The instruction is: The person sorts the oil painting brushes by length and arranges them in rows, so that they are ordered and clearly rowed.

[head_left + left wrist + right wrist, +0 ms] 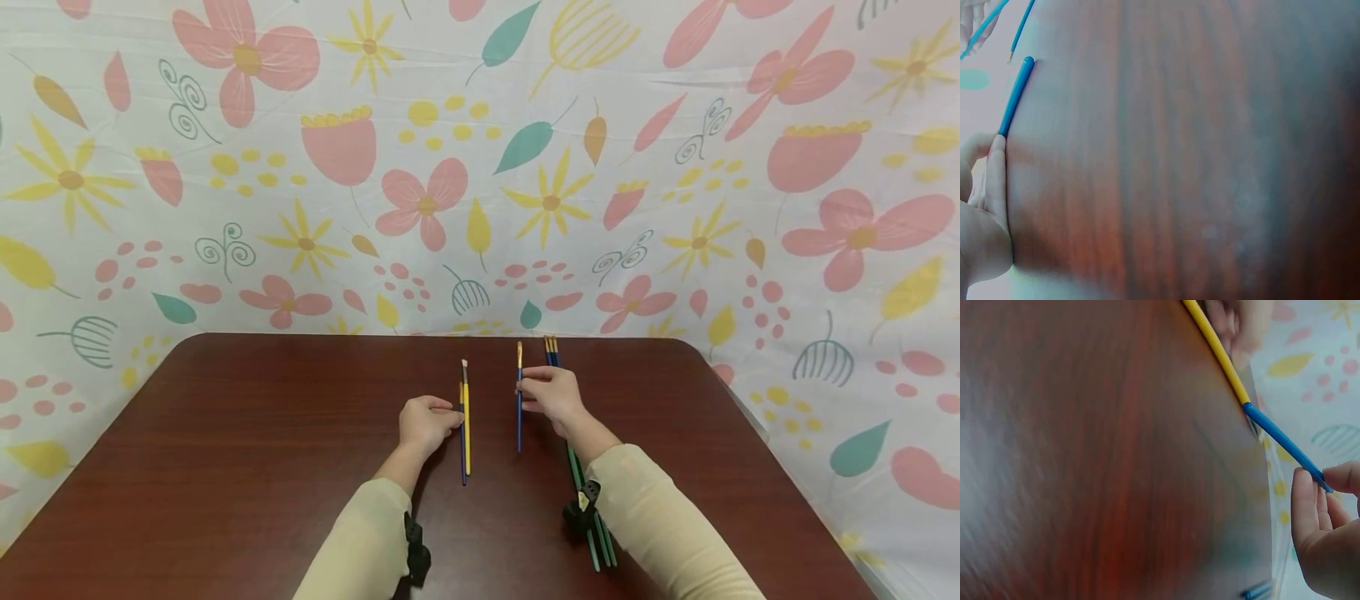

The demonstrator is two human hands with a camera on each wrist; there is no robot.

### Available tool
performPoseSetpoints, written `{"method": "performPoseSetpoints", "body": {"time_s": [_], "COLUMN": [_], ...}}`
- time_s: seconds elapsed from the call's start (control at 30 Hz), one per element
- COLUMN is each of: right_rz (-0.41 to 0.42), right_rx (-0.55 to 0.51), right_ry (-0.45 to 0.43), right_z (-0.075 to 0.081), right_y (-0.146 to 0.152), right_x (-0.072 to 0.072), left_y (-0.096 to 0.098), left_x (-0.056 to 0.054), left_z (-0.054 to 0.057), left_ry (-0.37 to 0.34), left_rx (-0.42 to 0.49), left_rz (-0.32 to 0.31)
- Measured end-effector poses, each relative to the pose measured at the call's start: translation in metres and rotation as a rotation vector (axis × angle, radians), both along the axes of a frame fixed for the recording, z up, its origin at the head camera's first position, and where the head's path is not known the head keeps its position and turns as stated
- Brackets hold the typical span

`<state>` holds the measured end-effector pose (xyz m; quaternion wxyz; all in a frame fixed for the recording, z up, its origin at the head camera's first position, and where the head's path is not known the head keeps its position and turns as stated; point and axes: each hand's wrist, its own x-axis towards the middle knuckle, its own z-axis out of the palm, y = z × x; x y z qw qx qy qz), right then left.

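Note:
Between thumb and fingers, my left hand [427, 425] pinches a paintbrush with a dark blue handle [462, 454]. Right alongside it lies a yellow-handled paintbrush [467, 429] with a pale tip, bristles toward the far edge. My right hand [553, 396] pinches another blue paintbrush [519, 429], its bristles also pointing away from me. In the right wrist view the right fingertips [1302, 481] are at this blue handle [1285, 447], which overlaps the yellow handle [1222, 356]. The left wrist view shows the left hand [985, 194] at its blue handle [1017, 94].
Several blue paintbrushes [552, 354] lie behind the right hand, near the table's far edge. Several green handles [600, 542] lie under the right forearm. The brown wooden table [247, 467] meets a floral cloth [420, 275] at its far side.

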<state>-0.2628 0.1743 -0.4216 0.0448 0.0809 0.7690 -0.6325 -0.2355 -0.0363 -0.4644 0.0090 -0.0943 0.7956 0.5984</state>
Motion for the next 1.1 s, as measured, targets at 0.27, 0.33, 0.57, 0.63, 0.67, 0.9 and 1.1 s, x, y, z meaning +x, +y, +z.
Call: {"method": "performPoseSetpoints", "body": {"time_s": [0.27, 0.33, 0.57, 0.63, 0.67, 0.9, 1.1], "right_rz": [-0.017, -0.021, -0.043, -0.058, -0.064, -0.124, -0.167], "right_rx": [0.032, 0.042, 0.065, 0.068, 0.070, 0.074, 0.075], "right_ry": [0.027, 0.030, 0.029, 0.029, 0.031, 0.034, 0.020], "right_z": [0.003, 0.003, 0.003, 0.001, 0.001, -0.004, -0.009], "right_y": [0.023, 0.027, 0.043, 0.047, 0.048, 0.058, 0.066], "right_x": [-0.011, -0.014, -0.024, -0.028, -0.029, -0.040, -0.050], "left_y": [0.000, 0.000, 0.000, 0.000, 0.000, 0.000, -0.001], "left_x": [0.000, 0.000, 0.001, 0.001, 0.001, 0.001, 0.000], "left_z": [-0.001, 0.000, 0.002, 0.002, 0.002, 0.002, 0.003], "left_ry": [-0.004, -0.004, 0.000, 0.003, 0.002, 0.006, -0.006], "left_rx": [0.000, -0.002, -0.008, -0.004, -0.002, 0.006, 0.005], "left_rz": [0.003, 0.004, 0.010, 0.009, 0.009, 0.007, 0.010]}}
